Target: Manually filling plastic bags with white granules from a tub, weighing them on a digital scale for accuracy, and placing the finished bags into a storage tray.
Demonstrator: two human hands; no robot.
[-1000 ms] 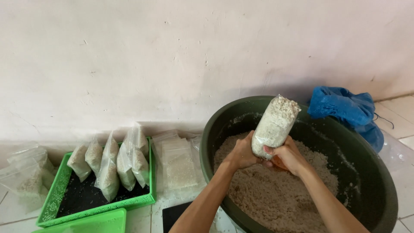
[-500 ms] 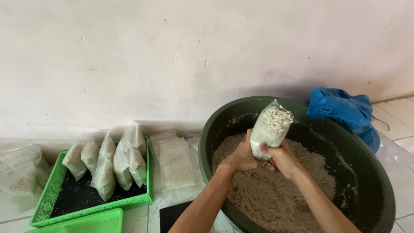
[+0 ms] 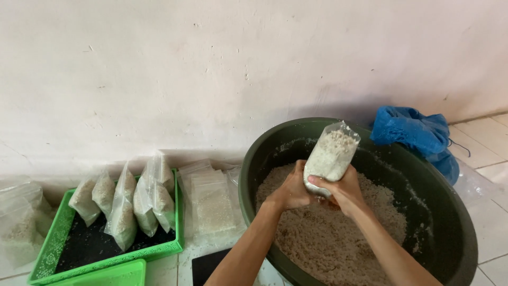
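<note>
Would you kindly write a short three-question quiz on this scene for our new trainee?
1. True or false: both hands grip the clear plastic bag of pale grains over the large dark green round tub.
2. Multiple choice: the filled clear packets on the left stand in
A. a blue bucket
B. a green plastic tray
C. a cardboard box
3. What lies on the tiled floor behind the tub, to the right?

Key:
1. True: the left hand and right hand clasp its lower end, and its open top points up and away.
2. B
3. A crumpled blue cloth.
</note>
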